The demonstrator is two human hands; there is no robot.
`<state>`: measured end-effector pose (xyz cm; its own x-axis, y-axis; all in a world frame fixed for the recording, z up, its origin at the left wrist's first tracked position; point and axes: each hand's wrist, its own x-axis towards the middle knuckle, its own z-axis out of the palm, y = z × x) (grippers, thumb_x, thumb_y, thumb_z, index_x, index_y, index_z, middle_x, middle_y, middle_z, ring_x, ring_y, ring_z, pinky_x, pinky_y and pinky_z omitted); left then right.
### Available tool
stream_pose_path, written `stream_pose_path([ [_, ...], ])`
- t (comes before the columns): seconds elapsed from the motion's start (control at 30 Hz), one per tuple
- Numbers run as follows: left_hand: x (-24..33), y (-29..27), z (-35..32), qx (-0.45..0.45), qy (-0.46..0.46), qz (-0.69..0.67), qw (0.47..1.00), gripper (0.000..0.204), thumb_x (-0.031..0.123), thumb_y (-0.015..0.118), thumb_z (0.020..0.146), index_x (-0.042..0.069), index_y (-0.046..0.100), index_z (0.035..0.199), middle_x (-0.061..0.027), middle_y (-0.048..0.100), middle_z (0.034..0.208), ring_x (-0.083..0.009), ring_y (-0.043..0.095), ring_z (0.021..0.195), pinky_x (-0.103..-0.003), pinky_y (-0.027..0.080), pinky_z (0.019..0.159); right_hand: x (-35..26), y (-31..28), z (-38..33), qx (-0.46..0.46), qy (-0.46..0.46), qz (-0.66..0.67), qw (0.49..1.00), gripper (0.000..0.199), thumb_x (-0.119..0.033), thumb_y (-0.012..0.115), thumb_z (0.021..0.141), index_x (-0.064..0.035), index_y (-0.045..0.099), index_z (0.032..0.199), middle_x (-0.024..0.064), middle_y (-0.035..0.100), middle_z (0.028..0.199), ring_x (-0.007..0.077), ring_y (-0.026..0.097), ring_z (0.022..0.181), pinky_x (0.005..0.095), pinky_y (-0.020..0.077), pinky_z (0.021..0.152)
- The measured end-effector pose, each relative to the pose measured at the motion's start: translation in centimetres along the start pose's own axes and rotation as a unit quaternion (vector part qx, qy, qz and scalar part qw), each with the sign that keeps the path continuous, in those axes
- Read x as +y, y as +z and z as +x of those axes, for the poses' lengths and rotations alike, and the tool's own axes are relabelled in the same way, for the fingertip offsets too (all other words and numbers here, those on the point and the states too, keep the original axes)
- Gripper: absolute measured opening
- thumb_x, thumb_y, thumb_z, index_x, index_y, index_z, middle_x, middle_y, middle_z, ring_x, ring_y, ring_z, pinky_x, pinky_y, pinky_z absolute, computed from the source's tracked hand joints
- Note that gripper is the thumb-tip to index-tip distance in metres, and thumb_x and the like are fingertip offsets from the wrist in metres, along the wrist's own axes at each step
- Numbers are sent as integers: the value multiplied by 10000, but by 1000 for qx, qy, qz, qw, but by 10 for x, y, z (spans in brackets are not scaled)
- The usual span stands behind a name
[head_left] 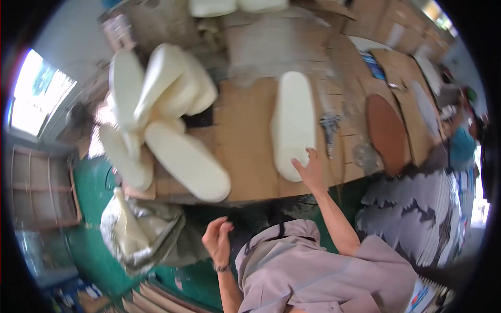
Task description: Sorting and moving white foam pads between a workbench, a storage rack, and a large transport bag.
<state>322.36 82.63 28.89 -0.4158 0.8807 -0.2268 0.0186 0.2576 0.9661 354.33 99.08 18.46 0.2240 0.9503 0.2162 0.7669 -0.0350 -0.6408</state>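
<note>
A person's right hand (311,169) rests, fingers spread and released, on the near end of a long cream foam pad (293,124) lying flat on a cardboard-covered table (245,141). The left hand (217,240) hangs loosely curled above the green floor (96,193), well short of the table edge, grasping nothing; a dark band circles its wrist. To the left, a heap of similar cream foam pads (162,109) leans and overlaps at the table's corner, some jutting past the edge, so their count is hard to fix. Below the heap sits a crumpled plastic bag (138,232), its contents pale and unclear. A small metal tool (330,128) just right of the single pad is too blurred to identify, and a brown oval board (387,133) lies further right. At the far right a second person in a teal top (462,146) is cut off by the fisheye rim. Grey jagged-edged stacked sheets (412,214) fill the lower right.
</note>
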Motion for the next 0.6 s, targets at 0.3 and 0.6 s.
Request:
stream_pose_path([
  [0.3,-6,60,-5,-43,-20,21,999,161,83,627,973,-34,665,1077,-78,708,858,-117,659,755,-234,525,723,108,28,82,-3,124,132,983,909,-385,814,769,42,369,1437,313,543,1296,444,550,1201,487,456,996],
  [0.6,-90,144,86,-247,-142,68,956,590,311,695,948,-7,477,1394,-142,635,1252,-184,622,1071,-296,515,853,100,28,74,-54,189,165,967,940,-476,815,749,20,399,1431,296,634,1151,452,629,1074,493,504,928],
])
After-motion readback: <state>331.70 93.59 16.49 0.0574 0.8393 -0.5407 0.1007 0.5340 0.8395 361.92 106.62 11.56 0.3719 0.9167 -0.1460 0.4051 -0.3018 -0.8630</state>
